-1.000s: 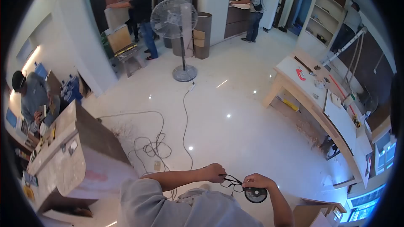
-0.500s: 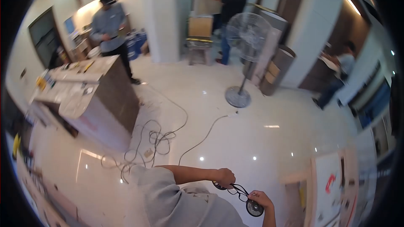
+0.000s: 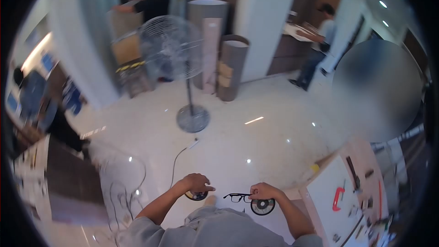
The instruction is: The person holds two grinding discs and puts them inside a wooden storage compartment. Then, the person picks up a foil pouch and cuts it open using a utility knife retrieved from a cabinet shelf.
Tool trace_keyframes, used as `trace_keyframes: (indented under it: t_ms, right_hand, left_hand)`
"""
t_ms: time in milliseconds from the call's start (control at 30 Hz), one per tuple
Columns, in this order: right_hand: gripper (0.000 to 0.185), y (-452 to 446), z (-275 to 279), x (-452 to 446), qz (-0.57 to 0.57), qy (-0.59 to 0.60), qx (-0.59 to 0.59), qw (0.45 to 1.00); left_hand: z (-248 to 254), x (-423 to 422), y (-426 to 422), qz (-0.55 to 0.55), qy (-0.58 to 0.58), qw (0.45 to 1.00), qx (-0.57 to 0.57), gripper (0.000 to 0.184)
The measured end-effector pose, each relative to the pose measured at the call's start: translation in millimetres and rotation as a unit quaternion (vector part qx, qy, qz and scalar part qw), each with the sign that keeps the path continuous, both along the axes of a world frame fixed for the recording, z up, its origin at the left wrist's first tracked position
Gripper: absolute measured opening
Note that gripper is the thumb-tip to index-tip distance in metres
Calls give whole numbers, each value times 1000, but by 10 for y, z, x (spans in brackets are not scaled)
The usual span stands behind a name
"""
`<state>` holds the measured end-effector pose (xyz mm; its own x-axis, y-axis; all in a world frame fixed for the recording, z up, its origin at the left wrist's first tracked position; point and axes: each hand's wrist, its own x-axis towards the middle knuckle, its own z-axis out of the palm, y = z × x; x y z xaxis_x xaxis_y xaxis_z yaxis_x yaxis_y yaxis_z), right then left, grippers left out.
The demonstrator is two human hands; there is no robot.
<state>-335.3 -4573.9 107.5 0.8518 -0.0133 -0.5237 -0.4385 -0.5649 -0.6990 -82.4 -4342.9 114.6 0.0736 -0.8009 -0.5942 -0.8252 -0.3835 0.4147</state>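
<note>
My left hand (image 3: 197,183) is closed on a dark round disc (image 3: 196,196) with a pale label, which looks like a cutting disc and is partly covered by the hand. In my right hand (image 3: 263,191) are a pair of black-framed glasses (image 3: 238,197), pinched at one side, and a second cutting disc (image 3: 263,206) with a centre hole, hanging below the fingers. The free end of the glasses points toward my left hand, with a gap between. Both hands are in front of my grey shirt.
A workbench (image 3: 320,192) at right carries a red clamp (image 3: 338,198) and scattered tools. A pedestal fan (image 3: 187,64) stands ahead, near rolled sheets (image 3: 233,68). Cables (image 3: 121,201) lie on the floor beside a brown cabinet (image 3: 73,187). Several people work around the room.
My left hand has let go of the glasses and moved left, keeping its disc. The glasses stay in my right hand. My view has turned right, bringing the workbench further in.
</note>
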Motion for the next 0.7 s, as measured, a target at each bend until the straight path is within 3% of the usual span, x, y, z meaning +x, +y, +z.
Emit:
trace_keyframes:
  t_ms: [100,267,433,533,700]
  right_hand:
    - [30,-661,219,158,-29,-42,-54,997]
    - [29,-1961,463,582,-27,-62,-111,991]
    - [27,-3514,266,856,-1,-120,-107,987]
    - [26,-4363,292,1244,36,-88,-109,989]
    - [26,-5578,425,2050,144,-101,-89,980]
  left_hand:
    - [88,103,-1301,-94,115,979,-137,58]
    - [-37,109,-3340,-252,221,941,-51,50]
    - [-296,344,-4745,-197,231,952,-41,49]
    - [-356,578,-5406,-140,247,958,-46,52]
    - [-82,1114,-6415,-117,233,965,-4,53]
